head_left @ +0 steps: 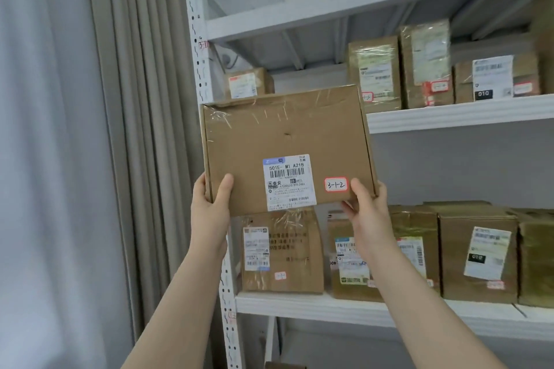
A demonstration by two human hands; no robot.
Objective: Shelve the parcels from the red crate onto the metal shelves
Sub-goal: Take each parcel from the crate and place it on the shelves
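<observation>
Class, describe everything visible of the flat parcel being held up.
The flat parcel is a thin brown cardboard box, held upright, slightly tilted, broad face to the camera, before the metal shelves. Wrinkled clear tape crosses its upper left. A white shipping label with barcodes sits low on the face; beside it a red-bordered sticker reads 3-1-2. The left hand grips its lower left corner, the right hand its lower right, thumbs on the front.

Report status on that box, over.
Left hand, right hand both grip flat box by bottom corners. Box up before middle shelf, not shelved. Small box sits behind it on shelf's left end.
</observation>
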